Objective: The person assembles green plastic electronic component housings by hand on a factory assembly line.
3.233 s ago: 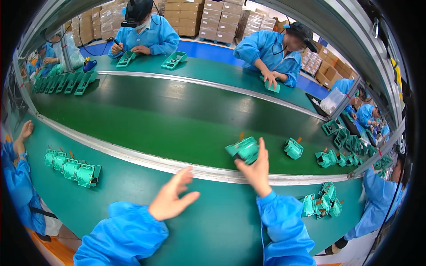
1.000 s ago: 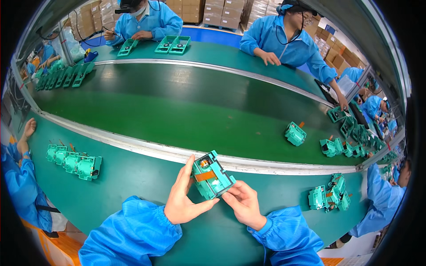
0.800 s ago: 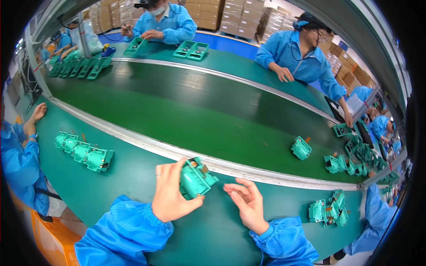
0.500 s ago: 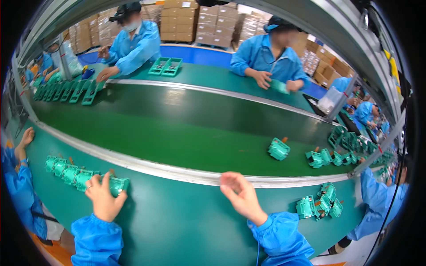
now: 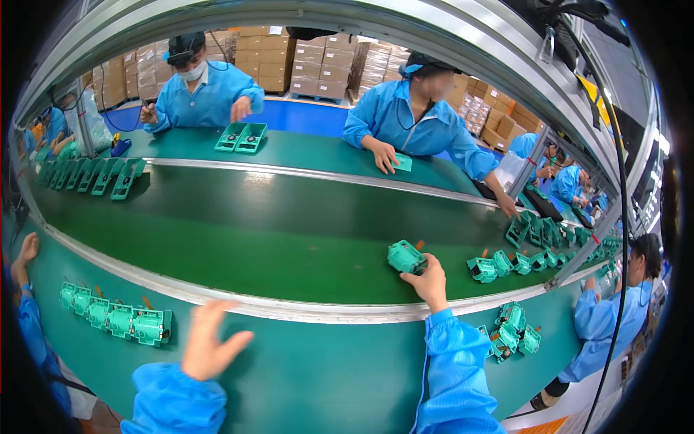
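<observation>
My right hand [image 5: 431,284] reaches over the metal rail onto the green conveyor belt. Its thumb and fingers close on the near right side of a green plastic housing [image 5: 403,256] with an orange tab. My left hand [image 5: 210,341], a little blurred, hovers over the bench with fingers apart and nothing in them. To its left, a row of several green housings [image 5: 119,320] sits side by side on the bench, some with orange tabs showing. A small pile of similar housings [image 5: 510,330] lies on the bench right of my right forearm.
The metal rail [image 5: 303,312] divides bench from belt. More housings [image 5: 499,265] stand on the belt at right, and green trays [image 5: 90,176] line its far left. Two co-workers [image 5: 416,119] work across the belt; others sit at both sides. A metal frame [image 5: 238,29] spans overhead.
My left hand has let go of the housing at the row's right end and moved right. My right hand has reached forward onto the belt and taken hold of a housing. The view has shifted.
</observation>
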Tool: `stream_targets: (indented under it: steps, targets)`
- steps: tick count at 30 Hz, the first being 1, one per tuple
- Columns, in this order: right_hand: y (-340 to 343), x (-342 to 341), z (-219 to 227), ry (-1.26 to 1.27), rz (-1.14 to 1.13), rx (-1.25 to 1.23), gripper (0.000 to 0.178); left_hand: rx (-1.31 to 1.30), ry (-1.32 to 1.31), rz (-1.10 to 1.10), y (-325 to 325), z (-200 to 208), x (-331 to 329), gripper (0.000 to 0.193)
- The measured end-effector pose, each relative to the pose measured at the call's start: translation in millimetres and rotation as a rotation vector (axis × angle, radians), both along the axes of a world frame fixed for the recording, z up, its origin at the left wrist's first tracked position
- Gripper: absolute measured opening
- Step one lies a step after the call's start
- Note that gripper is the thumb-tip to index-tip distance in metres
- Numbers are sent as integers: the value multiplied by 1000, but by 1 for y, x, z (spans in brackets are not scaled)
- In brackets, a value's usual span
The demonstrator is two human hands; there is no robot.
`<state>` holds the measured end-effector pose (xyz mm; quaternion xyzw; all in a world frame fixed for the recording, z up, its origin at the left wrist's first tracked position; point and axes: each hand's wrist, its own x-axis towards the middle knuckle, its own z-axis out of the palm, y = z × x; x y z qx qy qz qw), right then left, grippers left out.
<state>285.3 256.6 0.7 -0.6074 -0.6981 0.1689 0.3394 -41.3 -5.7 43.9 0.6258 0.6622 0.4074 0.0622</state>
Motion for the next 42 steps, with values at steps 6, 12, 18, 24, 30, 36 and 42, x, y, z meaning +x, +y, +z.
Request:
stream_targets:
  steps: [6, 12, 18, 24, 30, 36, 42]
  targets:
    - [-92, -73, 23, 94, 566, 125, 64, -234, -1110, -377, 48, -34, 66, 62]
    - [-145, -85, 22, 261, 811, -12, 63, -323, -1441, -570, 40, -31, 50, 69]
    - [-148, -87, 10, 669, 925, -366, 70, -348, -1541, -591, 40, -34, 48, 68]
    - [-145, -88, 7, 1141, 868, -704, 68, -317, -1577, -484, 41, -39, 46, 66]
    - [-145, -87, 8, 1136, 702, -811, 57, -279, -1537, -481, 42, -42, 47, 61]
    - [-143, -85, 7, 1062, 714, -781, 58, -247, -1420, -465, 39, -41, 51, 62]
    - [-148, -89, 2, 1324, 731, -834, 31, -100, -1371, -461, 35, -45, 64, 60]
